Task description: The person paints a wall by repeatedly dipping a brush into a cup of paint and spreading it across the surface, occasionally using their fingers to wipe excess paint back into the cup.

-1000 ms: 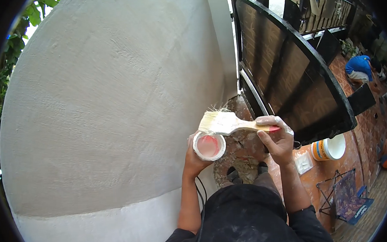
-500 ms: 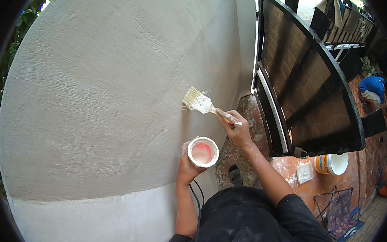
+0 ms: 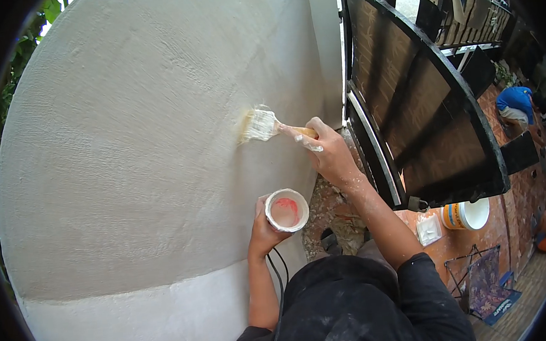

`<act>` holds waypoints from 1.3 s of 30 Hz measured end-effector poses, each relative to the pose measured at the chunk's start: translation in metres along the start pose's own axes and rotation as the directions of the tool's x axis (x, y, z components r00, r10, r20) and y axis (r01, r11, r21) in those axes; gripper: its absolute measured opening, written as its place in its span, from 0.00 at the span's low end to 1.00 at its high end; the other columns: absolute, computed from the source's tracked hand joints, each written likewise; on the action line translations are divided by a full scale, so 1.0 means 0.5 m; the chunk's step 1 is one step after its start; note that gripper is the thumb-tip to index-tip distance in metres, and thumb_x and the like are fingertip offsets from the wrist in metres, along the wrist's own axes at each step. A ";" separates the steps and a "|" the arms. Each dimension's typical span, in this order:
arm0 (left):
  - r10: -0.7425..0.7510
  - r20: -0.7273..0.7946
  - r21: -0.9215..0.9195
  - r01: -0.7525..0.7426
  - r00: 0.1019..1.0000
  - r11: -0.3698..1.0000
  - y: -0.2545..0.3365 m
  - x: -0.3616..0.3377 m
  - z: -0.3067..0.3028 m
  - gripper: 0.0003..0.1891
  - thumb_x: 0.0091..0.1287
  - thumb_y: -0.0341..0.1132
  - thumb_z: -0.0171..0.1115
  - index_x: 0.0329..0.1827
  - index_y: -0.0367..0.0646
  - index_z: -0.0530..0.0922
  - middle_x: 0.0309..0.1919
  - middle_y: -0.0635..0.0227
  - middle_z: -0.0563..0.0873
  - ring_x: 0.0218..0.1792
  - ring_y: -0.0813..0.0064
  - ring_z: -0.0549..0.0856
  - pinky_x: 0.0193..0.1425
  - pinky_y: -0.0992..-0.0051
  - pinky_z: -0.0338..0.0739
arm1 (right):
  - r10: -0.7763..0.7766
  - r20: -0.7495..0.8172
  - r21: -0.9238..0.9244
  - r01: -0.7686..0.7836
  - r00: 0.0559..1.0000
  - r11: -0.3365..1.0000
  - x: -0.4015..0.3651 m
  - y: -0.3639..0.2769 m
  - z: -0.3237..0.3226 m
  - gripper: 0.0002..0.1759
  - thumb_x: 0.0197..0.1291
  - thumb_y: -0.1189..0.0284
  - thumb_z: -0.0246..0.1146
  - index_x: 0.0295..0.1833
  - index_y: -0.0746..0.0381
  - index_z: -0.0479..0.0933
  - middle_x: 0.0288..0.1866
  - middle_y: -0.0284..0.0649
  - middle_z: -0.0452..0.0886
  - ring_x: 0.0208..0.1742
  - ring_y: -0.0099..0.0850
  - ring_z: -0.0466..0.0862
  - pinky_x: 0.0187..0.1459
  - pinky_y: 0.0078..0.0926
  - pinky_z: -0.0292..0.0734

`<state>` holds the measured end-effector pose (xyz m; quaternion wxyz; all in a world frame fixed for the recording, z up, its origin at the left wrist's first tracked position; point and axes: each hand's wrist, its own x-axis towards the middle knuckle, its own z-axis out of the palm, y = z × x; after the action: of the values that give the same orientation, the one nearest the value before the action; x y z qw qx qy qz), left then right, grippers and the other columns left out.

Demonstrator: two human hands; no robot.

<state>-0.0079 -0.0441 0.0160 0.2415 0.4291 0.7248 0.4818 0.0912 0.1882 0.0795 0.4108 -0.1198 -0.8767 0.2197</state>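
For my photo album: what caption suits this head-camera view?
The right hand presses a paintbrush to the grey wall while the left hand holds a small cup.

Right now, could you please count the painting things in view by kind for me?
paintbrush: 1
small cup: 1
bucket: 1
Total: 3

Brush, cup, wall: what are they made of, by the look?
Brush: pale bristles, natural or synthetic unclear; the handle looks like bare wood, tan and smeared with paint. Cup: probably plastic, with a thin round rim caked white and a pinkish inside. Wall: plaster or cement render, matte grey with a fine rough texture; the lower band looks whiter.
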 end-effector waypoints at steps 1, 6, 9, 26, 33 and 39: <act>0.010 0.021 -0.045 -0.009 1.000 0.999 0.000 0.005 0.007 0.43 0.34 0.25 0.85 0.60 0.40 0.77 0.58 0.62 0.75 0.61 0.60 0.77 0.66 0.66 0.74 | 0.006 -0.003 -0.004 -0.006 1.000 1.000 0.015 -0.021 -0.011 0.28 0.60 0.83 0.62 0.65 0.49 0.79 0.38 0.44 0.73 0.36 0.42 0.79 0.39 0.40 0.77; 0.001 0.070 -0.051 0.003 0.998 0.999 0.023 0.010 0.027 0.42 0.35 0.27 0.86 0.60 0.40 0.78 0.58 0.62 0.74 0.60 0.61 0.77 0.66 0.66 0.74 | 0.076 -0.051 0.240 -0.061 0.996 0.969 0.013 -0.045 0.025 0.27 0.61 0.84 0.62 0.65 0.51 0.79 0.38 0.43 0.72 0.34 0.41 0.77 0.39 0.36 0.76; 0.007 0.084 -0.048 -0.003 0.996 0.999 0.018 -0.008 0.023 0.42 0.35 0.28 0.86 0.60 0.40 0.78 0.58 0.62 0.74 0.60 0.62 0.78 0.66 0.66 0.75 | 0.177 0.105 0.243 -0.197 0.979 0.950 -0.097 0.008 0.123 0.32 0.63 0.81 0.60 0.70 0.43 0.75 0.38 0.43 0.71 0.34 0.42 0.78 0.39 0.39 0.77; 0.065 0.075 0.076 -0.070 0.995 0.995 0.024 -0.006 0.033 0.43 0.33 0.26 0.85 0.60 0.39 0.77 0.57 0.64 0.77 0.60 0.64 0.79 0.65 0.68 0.74 | 0.138 0.039 0.007 -0.138 0.990 0.990 -0.024 0.015 0.031 0.22 0.59 0.82 0.62 0.59 0.53 0.81 0.39 0.47 0.73 0.38 0.46 0.81 0.40 0.42 0.79; 0.091 0.100 -0.055 -0.085 0.991 0.995 0.034 0.011 0.047 0.44 0.37 0.28 0.86 0.63 0.37 0.76 0.61 0.59 0.77 0.63 0.60 0.77 0.67 0.65 0.73 | 0.233 0.100 0.108 -0.244 0.967 0.964 -0.138 0.084 0.122 0.22 0.63 0.79 0.61 0.61 0.50 0.81 0.40 0.44 0.74 0.38 0.45 0.81 0.40 0.43 0.79; -0.005 0.043 -0.293 0.018 0.999 0.956 0.075 0.017 0.053 0.48 0.36 0.26 0.86 0.66 0.36 0.72 0.58 0.64 0.79 0.59 0.69 0.81 0.67 0.70 0.75 | 0.407 0.308 -0.195 -0.362 0.860 0.912 -0.222 0.142 0.095 0.10 0.66 0.73 0.60 0.51 0.56 0.79 0.39 0.46 0.76 0.42 0.48 0.82 0.40 0.47 0.77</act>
<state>0.0223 -0.0175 0.0393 0.3203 0.3943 0.6427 0.5736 0.1270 0.1931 -0.0559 0.1912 -0.2791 -0.9052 0.2572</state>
